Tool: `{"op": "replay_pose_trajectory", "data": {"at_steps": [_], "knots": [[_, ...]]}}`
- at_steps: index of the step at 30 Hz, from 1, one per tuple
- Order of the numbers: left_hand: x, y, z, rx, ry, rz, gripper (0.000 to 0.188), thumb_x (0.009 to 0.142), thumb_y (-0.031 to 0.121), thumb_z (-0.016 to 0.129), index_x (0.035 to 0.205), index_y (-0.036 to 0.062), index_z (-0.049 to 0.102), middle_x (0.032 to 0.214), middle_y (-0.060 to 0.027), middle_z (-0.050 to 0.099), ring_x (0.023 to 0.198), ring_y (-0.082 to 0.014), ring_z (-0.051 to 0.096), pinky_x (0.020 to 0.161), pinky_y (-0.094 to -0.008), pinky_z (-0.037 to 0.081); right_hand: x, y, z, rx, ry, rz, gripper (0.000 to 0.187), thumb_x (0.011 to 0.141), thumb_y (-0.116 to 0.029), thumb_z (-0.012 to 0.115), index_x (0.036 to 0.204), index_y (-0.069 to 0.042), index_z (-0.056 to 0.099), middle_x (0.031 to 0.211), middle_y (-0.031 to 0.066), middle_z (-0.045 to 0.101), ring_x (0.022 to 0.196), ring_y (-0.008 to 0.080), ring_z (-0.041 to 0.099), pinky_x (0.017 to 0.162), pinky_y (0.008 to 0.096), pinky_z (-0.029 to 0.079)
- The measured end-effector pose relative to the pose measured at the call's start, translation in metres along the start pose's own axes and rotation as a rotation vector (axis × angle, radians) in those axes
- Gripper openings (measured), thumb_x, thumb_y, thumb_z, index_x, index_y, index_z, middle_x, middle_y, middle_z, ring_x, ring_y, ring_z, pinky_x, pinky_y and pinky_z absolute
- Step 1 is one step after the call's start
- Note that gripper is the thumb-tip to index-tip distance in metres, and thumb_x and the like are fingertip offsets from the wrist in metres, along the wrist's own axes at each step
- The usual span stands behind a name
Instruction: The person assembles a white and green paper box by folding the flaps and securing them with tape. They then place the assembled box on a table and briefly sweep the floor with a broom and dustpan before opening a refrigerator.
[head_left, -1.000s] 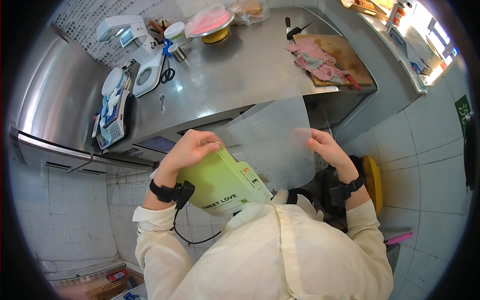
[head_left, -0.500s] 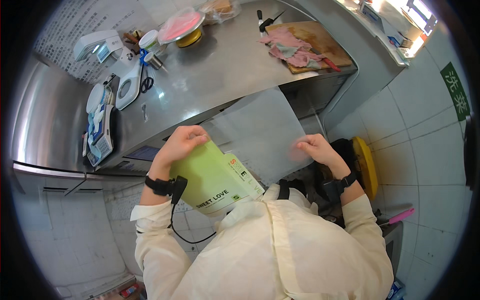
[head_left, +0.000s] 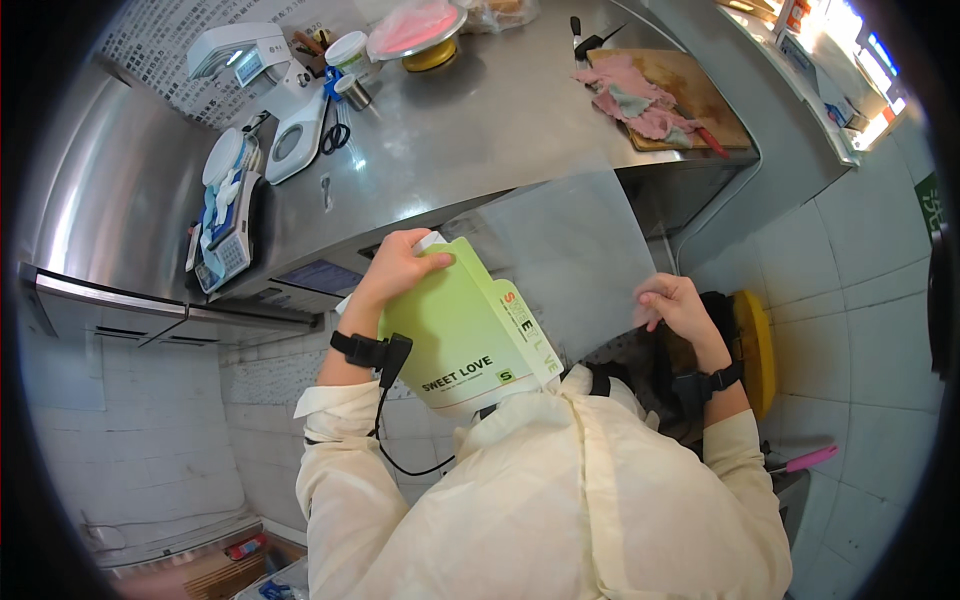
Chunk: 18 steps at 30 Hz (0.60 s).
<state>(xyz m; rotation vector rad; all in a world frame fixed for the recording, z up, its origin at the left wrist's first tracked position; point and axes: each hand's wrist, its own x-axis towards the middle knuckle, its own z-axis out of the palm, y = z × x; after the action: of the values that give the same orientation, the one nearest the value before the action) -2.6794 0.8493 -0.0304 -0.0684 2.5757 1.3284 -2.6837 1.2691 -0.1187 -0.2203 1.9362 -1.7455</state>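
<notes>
My left hand (head_left: 408, 268) grips the top edge of a light-green printed cardboard sheet (head_left: 445, 315), thumb over its front. This flat, folded cardboard has a white printed flap along its right side and leans near my body. Behind and to the right of it spreads a large translucent plastic sheet (head_left: 575, 260), hanging in front of the counter. At that sheet's right edge is my right hand (head_left: 675, 308), its fingers closed in a pinch; the edge appears to be between them, partly blurred. Both wrists carry black straps.
Ahead runs a steel counter (head_left: 440, 140). On it are a white mixer-like appliance (head_left: 300, 130), a scale (head_left: 228, 250), black-handled scissors (head_left: 336, 138), a cake turntable (head_left: 430, 55) and a cutting board (head_left: 690, 90) with a pink cloth (head_left: 640, 98) and red-handled knife (head_left: 712, 142). A yellow object (head_left: 755, 355) stands right.
The view has swung, so the counter and its things sit farther right in the picture. My left thumb now lies across the cardboard's front. My right hand stays by the plastic sheet's edge.
</notes>
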Motion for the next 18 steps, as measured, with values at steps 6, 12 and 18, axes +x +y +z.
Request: {"op": "replay_pose_trajectory", "data": {"at_steps": [6, 12, 18], "knots": [[-0.014, 0.017, -0.021, -0.455, 0.217, 0.211, 0.031, 0.083, 0.023, 0.071, 0.097, -0.0025, 0.062, 0.081, -0.0035, 0.065, 0.069, -0.0089, 0.058, 0.062, -0.0235, 0.047, 0.012, -0.026, -0.016, 0.344, 0.363, -0.429, 0.036, 0.098, -0.03, 0.044, 0.119, -0.002, 0.053, 0.1, 0.0097, 0.064, 0.09, 0.0165, 0.061, 0.076, 0.0288, 0.049], [-0.025, 0.03, 0.001, -0.693, 0.466, 0.325, 0.029, 0.083, 0.019, 0.07, 0.101, -0.002, 0.062, 0.089, -0.0038, 0.064, 0.077, -0.0093, 0.057, 0.069, -0.0232, 0.045, -0.003, -0.056, 0.022, 0.117, 0.043, -0.665, 0.045, 0.096, -0.035, 0.044, 0.125, 0.0, 0.049, 0.121, 0.011, 0.055, 0.112, 0.0213, 0.051, 0.092, 0.0342, 0.039], [-0.016, 0.019, 0.01, -1.064, 0.306, 0.284, 0.036, 0.094, 0.027, 0.053, 0.115, -0.0015, 0.053, 0.109, -0.0089, 0.062, 0.095, -0.0183, 0.061, 0.083, -0.0304, 0.048, -0.01, -0.144, 0.01, -0.073, -0.416, -0.792, 0.035, 0.085, -0.008, 0.045, 0.116, 0.003, 0.059, 0.122, 0.0179, 0.057, 0.123, 0.0267, 0.045, 0.103, 0.0396, 0.032]]}}
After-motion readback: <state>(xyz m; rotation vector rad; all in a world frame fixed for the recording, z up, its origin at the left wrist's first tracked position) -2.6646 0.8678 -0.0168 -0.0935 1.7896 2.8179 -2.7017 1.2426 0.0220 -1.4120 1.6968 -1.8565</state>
